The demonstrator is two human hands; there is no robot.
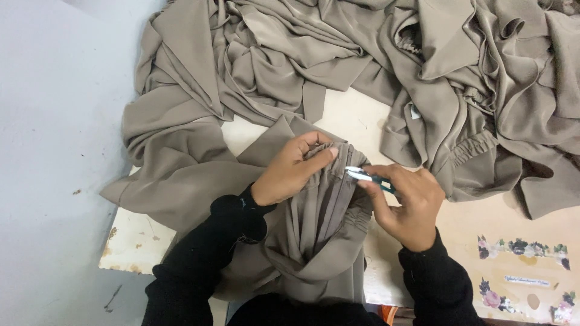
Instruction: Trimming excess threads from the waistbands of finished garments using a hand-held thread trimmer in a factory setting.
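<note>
Head view | looks steeply down, close | bench (356,115), taupe cloth (254,66), both hands at centre

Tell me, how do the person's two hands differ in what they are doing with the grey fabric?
The left hand pinches a gathered fold of the grey fabric between its fingertips, while the right hand holds small teal-handled thread snips. The left hand touches the cloth directly; the right hand meets it only with the snips' blades. Both hands wear black sleeves and work at the same gathered edge.
</note>
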